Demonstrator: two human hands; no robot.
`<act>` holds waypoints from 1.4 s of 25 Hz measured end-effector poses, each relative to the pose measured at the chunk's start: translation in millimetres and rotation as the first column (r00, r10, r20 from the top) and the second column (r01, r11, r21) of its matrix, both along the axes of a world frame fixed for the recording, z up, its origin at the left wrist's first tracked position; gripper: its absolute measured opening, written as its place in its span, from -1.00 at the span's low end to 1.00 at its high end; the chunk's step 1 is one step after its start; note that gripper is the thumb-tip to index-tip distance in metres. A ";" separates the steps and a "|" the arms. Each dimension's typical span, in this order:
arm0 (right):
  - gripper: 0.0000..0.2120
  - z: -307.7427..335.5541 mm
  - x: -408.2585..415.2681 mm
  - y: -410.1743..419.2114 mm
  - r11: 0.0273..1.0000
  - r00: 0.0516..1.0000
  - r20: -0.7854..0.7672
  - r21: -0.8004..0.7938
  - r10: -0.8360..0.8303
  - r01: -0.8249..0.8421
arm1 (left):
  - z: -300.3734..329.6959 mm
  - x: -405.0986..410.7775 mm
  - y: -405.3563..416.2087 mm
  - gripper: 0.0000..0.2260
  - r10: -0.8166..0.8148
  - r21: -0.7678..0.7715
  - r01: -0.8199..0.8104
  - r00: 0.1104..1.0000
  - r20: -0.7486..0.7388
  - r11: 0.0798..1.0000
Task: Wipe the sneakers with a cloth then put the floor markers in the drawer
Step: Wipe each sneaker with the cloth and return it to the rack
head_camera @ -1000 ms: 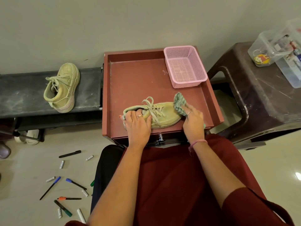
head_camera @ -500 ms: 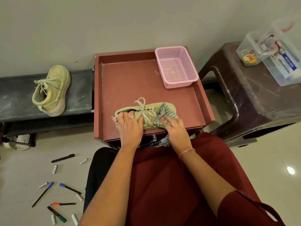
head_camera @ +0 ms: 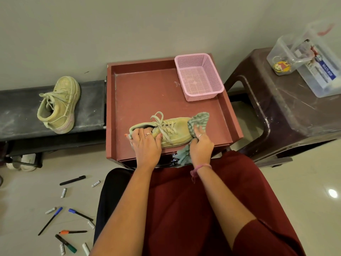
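A pale green sneaker (head_camera: 169,132) lay on its side near the front edge of the red cabinet top (head_camera: 147,93), toe pointing to the person's right. The left hand (head_camera: 146,145) rested over its heel end, fingers curled onto the collar and holding it down. The right hand (head_camera: 201,146) gripped a green striped cloth (head_camera: 198,120), which was bunched against the sneaker's toe; a loose end of the cloth hung over the cabinet's front edge, just above the drawer front (head_camera: 166,162), of which only a sliver showed. A pink mesh basket (head_camera: 199,76) stood in the cabinet top's far right corner, well apart from the sneaker. The second sneaker (head_camera: 59,106) sat on a dark bench (head_camera: 18,108) to the left of the cabinet. The markers (head_camera: 72,180) and their loose caps (head_camera: 63,193) lay scattered on the floor, left of the cabinet and nearer the person. To the right of the cabinet stood a brown plastic stool (head_camera: 287,111) bearing clear plastic boxes (head_camera: 302,58).
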State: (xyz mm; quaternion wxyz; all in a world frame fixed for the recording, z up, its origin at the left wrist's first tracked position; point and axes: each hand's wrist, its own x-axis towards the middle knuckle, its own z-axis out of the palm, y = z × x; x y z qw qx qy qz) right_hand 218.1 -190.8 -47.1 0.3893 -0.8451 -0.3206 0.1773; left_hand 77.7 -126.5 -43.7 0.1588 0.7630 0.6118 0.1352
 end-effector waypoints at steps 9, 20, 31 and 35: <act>-0.51 -8.5 -9.5 8.3 0.993 0.994 -0.025 0.030 -0.109 0.110 | 1.0 -5.3 -1.5 -0.75 -0.052 0.006 0.051 0.997 0.048 0.999; -0.52 -22.3 -57.4 -4.6 0.990 0.987 -0.088 0.029 -0.132 0.135 | 0.6 -1.4 -0.2 -0.75 -0.044 -0.019 0.044 0.998 0.037 0.999; -0.71 17.0 -20.9 -20.6 0.980 0.947 -0.260 0.012 -0.191 0.201 | -7.0 -7.4 2.4 -0.68 -0.082 -0.042 0.086 0.994 0.075 0.995; -0.64 18.2 31.7 -8.1 0.992 0.972 -0.198 -0.014 -0.124 0.124 | -4.7 -7.9 3.8 -0.73 -0.061 -0.078 0.070 0.991 0.117 0.994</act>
